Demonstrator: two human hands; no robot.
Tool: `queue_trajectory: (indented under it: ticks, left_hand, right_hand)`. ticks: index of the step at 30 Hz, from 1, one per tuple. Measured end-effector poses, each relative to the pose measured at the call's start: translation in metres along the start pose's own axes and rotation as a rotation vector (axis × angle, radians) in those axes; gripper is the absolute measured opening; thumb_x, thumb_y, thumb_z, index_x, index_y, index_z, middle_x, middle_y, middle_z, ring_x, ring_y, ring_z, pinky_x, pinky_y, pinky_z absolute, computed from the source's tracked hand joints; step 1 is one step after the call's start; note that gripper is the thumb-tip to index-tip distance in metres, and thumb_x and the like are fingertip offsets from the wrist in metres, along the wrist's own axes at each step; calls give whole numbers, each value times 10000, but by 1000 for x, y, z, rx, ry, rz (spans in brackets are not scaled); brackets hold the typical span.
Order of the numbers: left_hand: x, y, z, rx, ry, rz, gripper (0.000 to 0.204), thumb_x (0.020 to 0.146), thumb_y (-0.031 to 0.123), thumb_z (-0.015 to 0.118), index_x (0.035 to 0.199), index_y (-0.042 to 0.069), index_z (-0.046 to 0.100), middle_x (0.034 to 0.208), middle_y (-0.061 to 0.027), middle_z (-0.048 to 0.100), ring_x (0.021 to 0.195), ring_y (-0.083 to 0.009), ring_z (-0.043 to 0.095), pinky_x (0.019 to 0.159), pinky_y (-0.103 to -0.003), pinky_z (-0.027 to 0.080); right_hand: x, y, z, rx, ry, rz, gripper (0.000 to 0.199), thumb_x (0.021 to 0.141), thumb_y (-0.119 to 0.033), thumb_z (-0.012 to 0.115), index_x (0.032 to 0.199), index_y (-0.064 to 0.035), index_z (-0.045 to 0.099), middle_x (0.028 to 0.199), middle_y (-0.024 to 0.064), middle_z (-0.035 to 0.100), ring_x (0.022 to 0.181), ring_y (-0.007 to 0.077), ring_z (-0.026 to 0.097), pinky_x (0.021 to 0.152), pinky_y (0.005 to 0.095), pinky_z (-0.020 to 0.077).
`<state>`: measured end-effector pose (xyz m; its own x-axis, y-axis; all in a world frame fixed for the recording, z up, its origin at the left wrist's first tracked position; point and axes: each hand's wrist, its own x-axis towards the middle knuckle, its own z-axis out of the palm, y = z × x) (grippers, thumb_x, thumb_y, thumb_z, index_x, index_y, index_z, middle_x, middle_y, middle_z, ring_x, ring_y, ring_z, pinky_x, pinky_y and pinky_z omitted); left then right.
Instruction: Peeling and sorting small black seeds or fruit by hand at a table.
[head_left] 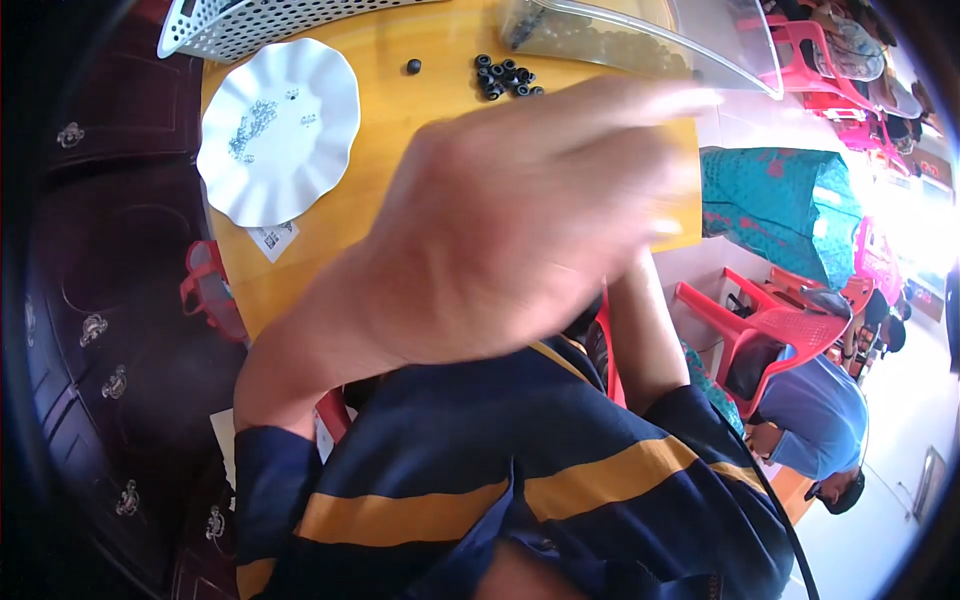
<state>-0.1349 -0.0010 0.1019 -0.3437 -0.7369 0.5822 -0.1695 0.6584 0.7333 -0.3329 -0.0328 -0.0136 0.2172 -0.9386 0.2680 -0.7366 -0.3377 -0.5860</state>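
Observation:
My left hand (500,225) is large and smeared by motion above the yellow table, its fingers pointing to the upper right. Whether it holds anything cannot be made out. My right forearm (650,330) rises behind it, and my right hand is mostly hidden there. Just beyond the hands lies a cluster of small black ring-like pieces (497,76), with one single black piece (414,67) apart to the left. A white plate with a wavy rim (335,110) stands at the left, with tiny grey-green bits (250,130) scattered on it.
At the far edge stand a white perforated basket (240,35) and a clear plastic bin (640,45). A label (275,240) sticks out beneath the plate. Right of the yellow table (380,190) are a teal bag (770,205), red chairs (790,325) and a seated person (815,410).

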Motion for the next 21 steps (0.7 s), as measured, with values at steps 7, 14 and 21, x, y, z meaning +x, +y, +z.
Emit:
queue_trajectory:
  ticks: [7, 14, 21]
  left_hand:
    - [-8, -14, 0, -48, 0, -134, 94, 897, 11, 713, 962, -13, 650, 871, -98, 682, 752, -185, 670, 695, -257, 521]
    - [-68, -23, 22, -19, -50, -470, 19, 930, -11, 629, 918, -11, 644, 788, -91, 660, 674, -166, 632, 653, -286, 513]
    - [-78, -26, 27, -27, -137, -523, 22, 880, 12, 671, 893, 0, 658, 729, -82, 647, 623, -165, 627, 602, -279, 504]
  right_hand:
    - [8, -4, 4, 59, 6, -43, 188, 825, -104, 744, 991, -48, 676, 915, 149, 692, 897, 365, 661, 812, 423, 530]
    - [-24, 18, -6, 1170, 28, 432, 145, 934, -64, 712, 1041, -89, 616, 956, -25, 654, 886, 72, 622, 792, 251, 522]
    - [-39, 12, -2, 1325, -3, 422, 233, 939, -45, 692, 1155, -44, 604, 1032, 6, 666, 953, 80, 628, 851, 251, 527]
